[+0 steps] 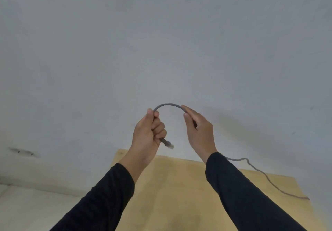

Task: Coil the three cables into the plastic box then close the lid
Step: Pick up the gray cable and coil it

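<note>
A grey cable (pixel 168 104) arches between my two raised hands in front of a pale wall. My left hand (pixel 149 135) is fisted around one end, and the clear plug (pixel 168 144) sticks out below the fist. My right hand (pixel 199 131) pinches the cable farther along. Behind my right sleeve the rest of the cable (pixel 265 176) trails down over the wooden table (pixel 170 185) toward its right edge. The plastic box and the other cables are out of view.
The grey-white wall (pixel 161 41) fills most of the view. A dark smudge (pixel 23 152) marks it at the lower left. A pale floor or ledge (pixel 27 209) shows at the bottom left, beside the table's left edge.
</note>
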The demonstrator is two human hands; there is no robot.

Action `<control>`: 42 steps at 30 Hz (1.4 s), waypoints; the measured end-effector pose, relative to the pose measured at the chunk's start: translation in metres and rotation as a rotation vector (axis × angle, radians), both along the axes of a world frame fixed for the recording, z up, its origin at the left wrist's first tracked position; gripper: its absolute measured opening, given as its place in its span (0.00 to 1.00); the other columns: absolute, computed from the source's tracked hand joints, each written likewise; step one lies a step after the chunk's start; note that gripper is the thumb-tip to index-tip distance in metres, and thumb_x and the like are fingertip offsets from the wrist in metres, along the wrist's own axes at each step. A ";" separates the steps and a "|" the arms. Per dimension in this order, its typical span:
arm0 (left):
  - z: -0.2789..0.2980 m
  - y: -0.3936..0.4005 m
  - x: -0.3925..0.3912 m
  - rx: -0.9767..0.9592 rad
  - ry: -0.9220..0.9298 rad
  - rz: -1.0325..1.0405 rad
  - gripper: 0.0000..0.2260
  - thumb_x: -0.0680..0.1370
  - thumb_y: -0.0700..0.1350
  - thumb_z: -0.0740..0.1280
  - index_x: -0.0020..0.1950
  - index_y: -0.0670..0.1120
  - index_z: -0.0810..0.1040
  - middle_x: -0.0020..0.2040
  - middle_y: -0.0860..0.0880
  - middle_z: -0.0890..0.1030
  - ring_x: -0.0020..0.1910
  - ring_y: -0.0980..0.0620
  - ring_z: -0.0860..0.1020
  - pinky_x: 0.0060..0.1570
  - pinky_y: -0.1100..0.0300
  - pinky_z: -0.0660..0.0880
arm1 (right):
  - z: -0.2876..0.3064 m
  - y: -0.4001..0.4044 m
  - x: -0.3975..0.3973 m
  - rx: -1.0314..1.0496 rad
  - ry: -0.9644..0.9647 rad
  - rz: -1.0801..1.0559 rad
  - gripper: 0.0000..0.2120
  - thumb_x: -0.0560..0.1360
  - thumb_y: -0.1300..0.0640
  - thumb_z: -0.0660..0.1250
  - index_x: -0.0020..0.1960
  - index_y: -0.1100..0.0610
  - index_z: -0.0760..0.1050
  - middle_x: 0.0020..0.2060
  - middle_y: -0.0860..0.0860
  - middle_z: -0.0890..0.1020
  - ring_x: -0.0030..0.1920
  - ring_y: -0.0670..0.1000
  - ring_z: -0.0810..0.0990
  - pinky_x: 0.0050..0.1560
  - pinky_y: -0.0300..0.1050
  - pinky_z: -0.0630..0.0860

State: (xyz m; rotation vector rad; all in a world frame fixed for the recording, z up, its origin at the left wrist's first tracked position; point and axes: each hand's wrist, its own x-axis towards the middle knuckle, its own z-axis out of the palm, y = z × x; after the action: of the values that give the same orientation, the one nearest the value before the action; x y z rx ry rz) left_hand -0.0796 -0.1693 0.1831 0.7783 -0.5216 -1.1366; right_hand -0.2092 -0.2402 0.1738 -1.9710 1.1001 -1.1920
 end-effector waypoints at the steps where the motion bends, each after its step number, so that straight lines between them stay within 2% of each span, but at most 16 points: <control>1: 0.012 -0.003 -0.012 -0.048 0.099 -0.007 0.15 0.81 0.51 0.54 0.39 0.46 0.71 0.26 0.55 0.60 0.23 0.57 0.58 0.23 0.67 0.60 | -0.001 0.002 -0.012 -0.005 0.042 0.009 0.15 0.79 0.55 0.57 0.64 0.48 0.73 0.47 0.47 0.81 0.47 0.45 0.78 0.47 0.29 0.72; 4: 0.038 -0.015 -0.039 -0.161 0.271 0.034 0.15 0.82 0.50 0.53 0.40 0.46 0.71 0.26 0.54 0.62 0.23 0.58 0.60 0.25 0.68 0.62 | -0.010 0.011 -0.045 -0.035 0.322 0.062 0.17 0.80 0.54 0.53 0.69 0.51 0.67 0.46 0.51 0.81 0.41 0.47 0.77 0.42 0.38 0.71; 7: 0.052 -0.024 -0.057 -0.189 0.241 0.090 0.11 0.83 0.46 0.52 0.44 0.47 0.70 0.29 0.55 0.68 0.25 0.58 0.65 0.32 0.67 0.66 | -0.017 0.028 -0.069 -0.032 0.642 0.257 0.19 0.81 0.54 0.52 0.70 0.51 0.63 0.56 0.54 0.81 0.52 0.54 0.78 0.52 0.46 0.73; 10: 0.049 -0.024 -0.075 -0.083 -0.159 0.158 0.11 0.83 0.44 0.51 0.46 0.48 0.71 0.30 0.55 0.72 0.28 0.58 0.68 0.36 0.63 0.64 | 0.006 0.041 -0.085 -0.046 0.657 0.351 0.16 0.80 0.54 0.54 0.67 0.54 0.68 0.57 0.54 0.80 0.56 0.56 0.77 0.56 0.49 0.73; 13: 0.038 -0.012 -0.092 -0.014 -0.668 0.104 0.11 0.83 0.45 0.51 0.48 0.48 0.72 0.31 0.57 0.76 0.31 0.57 0.71 0.35 0.61 0.65 | 0.049 0.042 -0.099 -0.133 0.629 0.319 0.11 0.78 0.53 0.58 0.52 0.56 0.77 0.46 0.54 0.82 0.47 0.56 0.79 0.48 0.51 0.75; 16: 0.038 0.001 -0.104 -0.041 -0.844 -0.053 0.12 0.82 0.48 0.53 0.47 0.44 0.72 0.32 0.53 0.76 0.31 0.53 0.70 0.32 0.60 0.65 | 0.095 0.038 -0.114 -0.087 0.602 0.341 0.06 0.74 0.53 0.65 0.42 0.54 0.78 0.39 0.53 0.83 0.40 0.52 0.79 0.42 0.47 0.75; 18: 0.046 0.009 -0.109 -0.078 -0.899 -0.145 0.15 0.80 0.51 0.53 0.47 0.40 0.71 0.32 0.50 0.77 0.31 0.51 0.71 0.31 0.60 0.64 | 0.122 0.033 -0.123 0.007 0.536 0.384 0.03 0.71 0.53 0.69 0.39 0.52 0.78 0.32 0.49 0.81 0.31 0.45 0.75 0.35 0.38 0.71; 21: 0.057 0.021 -0.110 -0.154 -0.861 -0.256 0.14 0.80 0.48 0.53 0.48 0.40 0.73 0.28 0.50 0.72 0.27 0.54 0.66 0.29 0.65 0.63 | 0.160 0.022 -0.142 0.131 0.478 0.471 0.05 0.69 0.54 0.73 0.43 0.50 0.79 0.30 0.45 0.77 0.28 0.40 0.70 0.32 0.31 0.65; 24: 0.070 0.032 -0.101 -0.183 -0.729 -0.338 0.15 0.79 0.50 0.53 0.46 0.47 0.78 0.26 0.54 0.64 0.26 0.54 0.60 0.29 0.64 0.60 | 0.184 0.015 -0.156 0.159 0.370 0.488 0.05 0.68 0.58 0.74 0.43 0.51 0.79 0.35 0.51 0.75 0.34 0.47 0.69 0.31 0.36 0.63; 27: 0.093 0.038 -0.097 -0.270 -0.339 -0.419 0.14 0.79 0.48 0.54 0.45 0.47 0.79 0.23 0.57 0.62 0.22 0.58 0.59 0.26 0.67 0.60 | 0.179 0.008 -0.143 0.043 0.054 0.359 0.02 0.70 0.58 0.71 0.41 0.52 0.80 0.33 0.54 0.74 0.29 0.45 0.68 0.28 0.35 0.62; 29: 0.113 0.038 -0.097 -0.352 -0.079 -0.419 0.15 0.79 0.47 0.54 0.46 0.45 0.79 0.22 0.56 0.63 0.21 0.59 0.60 0.24 0.68 0.60 | 0.157 0.009 -0.121 -0.049 -0.098 0.254 0.04 0.74 0.58 0.68 0.45 0.52 0.81 0.26 0.50 0.72 0.25 0.42 0.65 0.27 0.32 0.63; 31: 0.130 0.032 -0.092 -0.444 0.077 -0.368 0.15 0.81 0.47 0.52 0.49 0.45 0.78 0.23 0.56 0.63 0.21 0.59 0.61 0.24 0.68 0.61 | 0.125 0.017 -0.096 -0.118 -0.042 0.166 0.07 0.77 0.56 0.63 0.52 0.50 0.79 0.24 0.46 0.71 0.25 0.43 0.66 0.28 0.32 0.64; 33: 0.143 0.024 -0.079 -0.492 0.096 -0.271 0.15 0.82 0.48 0.51 0.53 0.47 0.76 0.25 0.55 0.65 0.23 0.58 0.62 0.27 0.69 0.65 | 0.095 0.034 -0.077 -0.121 0.199 0.169 0.11 0.79 0.54 0.58 0.59 0.48 0.73 0.26 0.45 0.70 0.26 0.45 0.67 0.30 0.37 0.66; 37: 0.138 0.005 -0.051 -0.355 -0.221 0.014 0.14 0.83 0.48 0.50 0.61 0.53 0.72 0.29 0.56 0.74 0.28 0.59 0.68 0.40 0.65 0.67 | 0.079 0.074 -0.064 -0.160 0.624 0.329 0.14 0.80 0.53 0.53 0.65 0.51 0.66 0.30 0.49 0.73 0.28 0.47 0.68 0.31 0.43 0.66; 40: 0.111 0.003 -0.049 -0.211 -0.552 0.039 0.15 0.82 0.48 0.52 0.68 0.57 0.67 0.40 0.54 0.82 0.37 0.56 0.75 0.49 0.61 0.71 | 0.100 0.084 -0.062 -0.203 0.709 0.378 0.12 0.80 0.53 0.53 0.57 0.57 0.71 0.38 0.57 0.79 0.34 0.54 0.73 0.38 0.47 0.69; 42: 0.097 0.012 -0.055 -0.159 -0.759 -0.041 0.13 0.81 0.49 0.55 0.61 0.61 0.73 0.51 0.47 0.83 0.41 0.53 0.79 0.50 0.59 0.75 | 0.118 0.083 -0.067 -0.214 0.707 0.399 0.11 0.79 0.53 0.56 0.50 0.58 0.74 0.32 0.51 0.76 0.31 0.49 0.71 0.37 0.45 0.68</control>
State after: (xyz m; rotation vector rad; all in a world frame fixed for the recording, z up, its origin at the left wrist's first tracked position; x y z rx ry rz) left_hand -0.1351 -0.1572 0.2801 1.0558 -1.2478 -0.7945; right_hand -0.2763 -0.1572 0.2916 -2.7206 0.8312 -0.4099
